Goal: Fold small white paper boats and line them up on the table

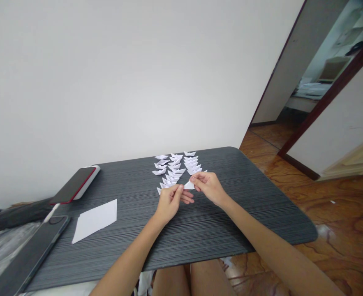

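Observation:
Between my two hands is a small piece of folded white paper (189, 186), held just above the table. My left hand (171, 200) pinches its left end between thumb and forefinger, the other fingers stretched out beneath. At its right end, the fingertips of my right hand (208, 186) are closed on the paper. Part of the fold is hidden by my fingers. Right behind my hands stand several white folded paper boats (175, 166), set in rough columns. The nearest boats are partly covered by my left hand.
The dark ribbed table (132, 230) meets a white wall at the back. A stack of white paper sheets (96, 220) lies on the left. Beyond it are a tablet in a red-edged case (73, 185) and a large phone (35, 255) at the table's left edge.

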Demonstrator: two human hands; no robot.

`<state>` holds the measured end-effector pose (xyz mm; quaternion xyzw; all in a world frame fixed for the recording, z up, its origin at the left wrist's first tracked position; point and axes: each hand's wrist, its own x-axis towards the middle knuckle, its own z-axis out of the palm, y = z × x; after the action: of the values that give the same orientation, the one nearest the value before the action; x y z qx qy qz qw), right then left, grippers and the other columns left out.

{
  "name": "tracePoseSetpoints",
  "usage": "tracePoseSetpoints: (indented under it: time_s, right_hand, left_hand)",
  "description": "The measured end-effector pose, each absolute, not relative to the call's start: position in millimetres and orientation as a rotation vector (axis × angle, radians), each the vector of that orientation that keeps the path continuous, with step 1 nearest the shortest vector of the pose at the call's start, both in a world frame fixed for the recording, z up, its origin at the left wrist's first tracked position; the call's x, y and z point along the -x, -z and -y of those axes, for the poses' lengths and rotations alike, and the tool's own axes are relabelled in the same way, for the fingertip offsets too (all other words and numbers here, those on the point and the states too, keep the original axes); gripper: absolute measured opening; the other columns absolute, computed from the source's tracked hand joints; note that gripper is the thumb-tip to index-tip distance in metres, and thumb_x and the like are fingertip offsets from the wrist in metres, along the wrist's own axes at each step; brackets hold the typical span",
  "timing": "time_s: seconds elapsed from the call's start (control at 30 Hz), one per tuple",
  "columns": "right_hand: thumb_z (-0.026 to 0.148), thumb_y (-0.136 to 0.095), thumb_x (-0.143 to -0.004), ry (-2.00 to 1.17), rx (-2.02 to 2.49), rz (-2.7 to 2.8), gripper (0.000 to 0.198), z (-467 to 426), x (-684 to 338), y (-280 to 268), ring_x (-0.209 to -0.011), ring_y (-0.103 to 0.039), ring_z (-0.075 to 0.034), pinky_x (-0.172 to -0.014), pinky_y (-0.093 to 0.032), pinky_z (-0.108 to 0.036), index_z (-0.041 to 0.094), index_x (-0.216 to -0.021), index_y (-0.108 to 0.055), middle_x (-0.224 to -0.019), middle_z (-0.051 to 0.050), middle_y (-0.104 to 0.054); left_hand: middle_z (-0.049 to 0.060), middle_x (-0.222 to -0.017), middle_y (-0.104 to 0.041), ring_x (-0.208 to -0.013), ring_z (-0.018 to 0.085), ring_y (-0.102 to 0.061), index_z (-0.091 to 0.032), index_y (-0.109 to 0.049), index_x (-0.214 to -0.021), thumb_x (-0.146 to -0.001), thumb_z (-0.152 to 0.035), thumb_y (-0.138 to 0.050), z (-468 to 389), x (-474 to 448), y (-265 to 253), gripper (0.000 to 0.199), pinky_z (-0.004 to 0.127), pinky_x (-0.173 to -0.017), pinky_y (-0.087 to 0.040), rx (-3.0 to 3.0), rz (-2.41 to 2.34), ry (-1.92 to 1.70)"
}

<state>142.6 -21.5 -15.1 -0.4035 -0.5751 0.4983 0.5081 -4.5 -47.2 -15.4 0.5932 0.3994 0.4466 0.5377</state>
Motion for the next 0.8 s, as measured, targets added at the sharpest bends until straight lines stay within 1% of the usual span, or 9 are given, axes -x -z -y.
tracePoseSetpoints:
  time_s: [0.07,0.17,0.23,0.33,0.47,0.53,0.63,0.8]
  right_hand:
    - [0.031,-0.057,-0.068,-1.187,0.978,1.417,0.019,22.2,-141.7,14.9,-0.039,-0.037,-0.005,-0.04,-0.029,-0.019,0.012,-0.064,-0.055,-0.044,0.005,-0.044]
    - [0.028,-0.055,-0.07,-1.158,0.974,1.482,0.016,24.7,-138.7,16.2,-0.043,-0.039,-0.006,-0.041,-0.03,-0.019,0.013,-0.064,-0.053,-0.049,0.004,-0.046]
    - [0.026,-0.054,-0.071,-1.11,0.981,1.516,0.015,26.7,-136.2,18.0,-0.045,-0.04,-0.006,-0.043,-0.031,-0.019,0.014,-0.063,-0.051,-0.052,0.003,-0.046]
    - [0.025,-0.053,-0.072,-1.098,0.985,1.518,0.013,28.9,-133.6,19.2,-0.047,-0.04,-0.006,-0.044,-0.031,-0.019,0.014,-0.065,-0.05,-0.054,0.004,-0.046]
    - [0.026,-0.056,-0.07,-1.304,0.892,1.528,0.013,28.8,-134.7,15.8,-0.046,-0.043,-0.005,-0.046,-0.035,-0.019,0.013,-0.073,-0.052,-0.06,0.003,-0.05]
    - [0.024,-0.058,-0.068,-1.378,0.849,1.54,0.013,28.1,-136.1,14.7,-0.046,-0.043,-0.005,-0.046,-0.035,-0.019,0.013,-0.072,-0.051,-0.059,0.003,-0.049]
    - [0.022,-0.059,-0.067,-1.392,0.848,1.522,0.013,27.1,-137.4,17.2,-0.046,-0.043,-0.005,-0.045,-0.034,-0.019,0.013,-0.067,-0.049,-0.054,0.005,-0.046]
    - [0.024,-0.064,-0.064,-1.425,0.847,1.47,0.021,26.3,-137.6,21.5,-0.051,-0.049,-0.007,-0.052,-0.039,-0.021,0.014,-0.065,-0.045,-0.054,0.005,-0.049]
  left_hand:
    - [0.011,-0.068,-0.066,-0.053,0.016,-0.063,-0.008,-0.055,-0.077,-0.078,-0.045,-0.04,46.9,4.6,16.2,0.041,0.027,-0.05,-0.051,-1.438,-0.939,-1.072]
    - [0.005,-0.059,-0.062,-0.045,0.013,-0.059,-0.009,-0.056,-0.08,-0.076,-0.041,-0.047,46.4,4.3,16.5,0.034,0.022,-0.044,-0.047,-1.536,-0.979,-1.054]
    - [0.002,-0.051,-0.059,-0.038,0.01,-0.055,-0.01,-0.055,-0.073,-0.075,-0.038,-0.049,46.4,3.5,16.9,0.029,0.019,-0.037,-0.043,-1.56,-1.018,-1.026]
    - [0.001,-0.046,-0.057,-0.032,0.01,-0.052,-0.011,-0.05,-0.064,-0.077,-0.037,-0.045,46.3,2.1,17.9,0.03,0.017,-0.031,-0.036,-1.504,-1.03,-1.004]
    - [0.001,-0.046,-0.056,-0.031,0.01,-0.052,-0.011,-0.049,-0.067,-0.078,-0.037,-0.043,45.5,1.4,18.0,0.029,0.016,-0.029,-0.034,-1.421,-0.985,-1.03]
    - [0.001,-0.046,-0.056,-0.031,0.01,-0.052,-0.011,-0.049,-0.068,-0.079,-0.038,-0.041,45.3,1.3,17.9,0.03,0.016,-0.029,-0.033,-1.401,-0.951,-1.016]
    - [-0.001,-0.045,-0.055,-0.031,0.01,-0.051,-0.012,-0.047,-0.07,-0.08,-0.039,-0.04,45.6,1.3,18.6,0.03,0.016,-0.029,-0.033,-1.395,-0.909,-0.969]
    - [-0.001,-0.045,-0.055,-0.03,0.01,-0.051,-0.014,-0.043,-0.069,-0.081,-0.039,-0.037,46.3,3.5,19.5,0.029,0.016,-0.029,-0.033,-1.501,-0.897,-0.918]
